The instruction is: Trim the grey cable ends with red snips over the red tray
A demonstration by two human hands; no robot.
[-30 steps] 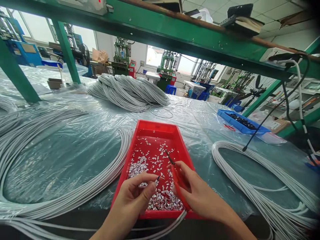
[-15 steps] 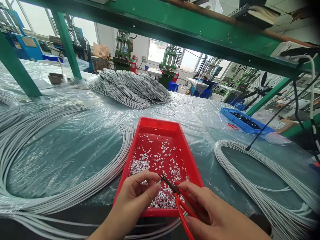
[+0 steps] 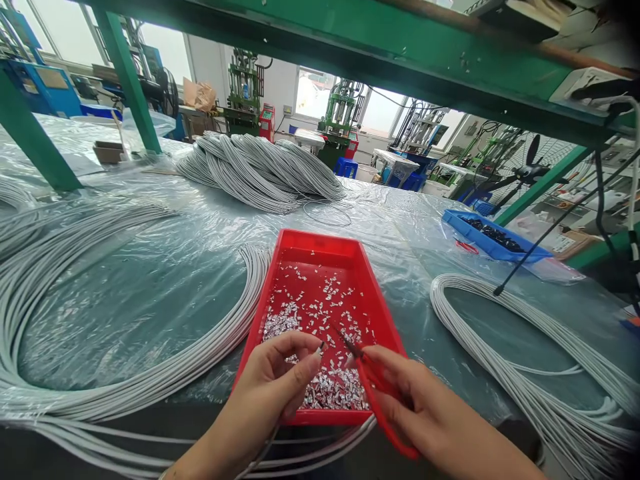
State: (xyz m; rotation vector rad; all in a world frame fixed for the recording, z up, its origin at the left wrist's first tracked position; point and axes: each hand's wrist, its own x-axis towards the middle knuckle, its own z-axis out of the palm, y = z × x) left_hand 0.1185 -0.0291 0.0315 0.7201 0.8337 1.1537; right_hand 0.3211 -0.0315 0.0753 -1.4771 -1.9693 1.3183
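Observation:
My left hand (image 3: pixel 280 377) pinches the end of a thin grey cable (image 3: pixel 321 347) between thumb and fingertips, over the near part of a red tray (image 3: pixel 320 418). The cable's tip looks dark, and more of the cable hangs below the wrist. To the right, my right hand (image 3: pixel 417 400) is wrapped round red-handled scissors (image 3: pixel 353 347). Their dark, narrow blades point up and left, a short way from the cable end. Small silvery foil scraps (image 3: pixel 333 390) lie scattered in the tray, thickest near its front.
Looped grey cables lie left (image 3: pixel 150 380) and right (image 3: pixel 475 340) of the tray, and a large cable pile (image 3: pixel 265 170) lies behind. A blue tray (image 3: pixel 500 243) of black parts stands at right. A green beam (image 3: pixel 350 47) crosses overhead. Plastic sheeting covers the table.
The scissors have drawn away from the cable end, to the right, and their handles have swung outward. My left hand keeps its pinch with little movement. The view has tipped slightly.

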